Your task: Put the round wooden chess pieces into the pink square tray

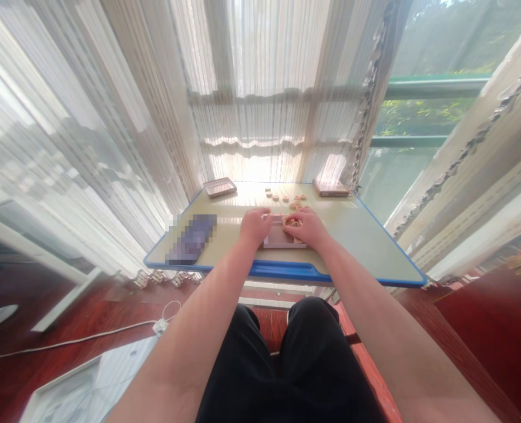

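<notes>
A shallow, light-coloured box (278, 238) lies on the table near its front edge. My left hand (255, 226) is closed on the box's left side, fingers over its far corner. At the box's right end, my right hand (309, 228) curls its thumb and fingers around small round wooden pieces (292, 222) with dark markings, perhaps board-game discs. How many it holds is hidden by the fingers. More round wooden pieces (285, 198) lie scattered on the tabletop beyond my hands, with a few bunched just past my right fingertips.
The pale table (357, 247) has a blue rim. A shallow tray-like lid (220, 187) sits at the back left, and a flat brown box (331, 188) at the back right. A blurred dark item (193, 238) lies at the left. Sheer curtains (260, 117) hang behind the table.
</notes>
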Demonstrator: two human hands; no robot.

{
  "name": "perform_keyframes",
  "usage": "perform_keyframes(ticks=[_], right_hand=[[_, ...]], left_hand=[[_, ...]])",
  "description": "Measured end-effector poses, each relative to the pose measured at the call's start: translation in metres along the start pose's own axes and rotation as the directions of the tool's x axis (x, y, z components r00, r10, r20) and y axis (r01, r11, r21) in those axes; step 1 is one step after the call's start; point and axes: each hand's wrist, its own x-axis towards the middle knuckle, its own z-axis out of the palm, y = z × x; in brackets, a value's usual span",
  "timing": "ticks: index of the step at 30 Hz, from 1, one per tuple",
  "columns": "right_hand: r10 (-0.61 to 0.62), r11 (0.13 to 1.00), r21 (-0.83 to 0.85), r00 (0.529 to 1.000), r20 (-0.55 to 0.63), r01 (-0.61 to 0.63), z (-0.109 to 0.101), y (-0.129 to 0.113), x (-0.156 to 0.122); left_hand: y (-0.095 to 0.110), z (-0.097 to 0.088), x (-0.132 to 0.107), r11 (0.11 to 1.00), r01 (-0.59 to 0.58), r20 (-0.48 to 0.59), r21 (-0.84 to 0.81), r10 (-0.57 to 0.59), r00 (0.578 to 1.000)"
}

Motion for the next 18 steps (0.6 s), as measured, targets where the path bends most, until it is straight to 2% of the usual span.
perform_keyframes(ticks=[8, 14, 18], right_hand=[[0.069, 0.998, -0.007, 0.994, 0.086, -0.069, -0.0087, -0.0068, 0.0016], [0.083, 0.996, -0.02, 0.991, 0.105, -0.082, -0.0102, -0.0085, 0.0017], [0.086, 0.996, -0.034, 0.988, 0.129, -0.082, -0.0096, -0.0095, 0.0019]], left_hand=[[0.0029, -0.0033, -0.0017, 1.0, 0.006, -0.07, -0.005, -0.007, 0.998], [0.0021, -0.0015, -0.0003, 0.999, -0.03, -0.034, 0.013, 0.031, 0.999], [0.0004, -0.0011, 0.001, 0.999, -0.011, -0.033, 0.033, 0.012, 0.999]])
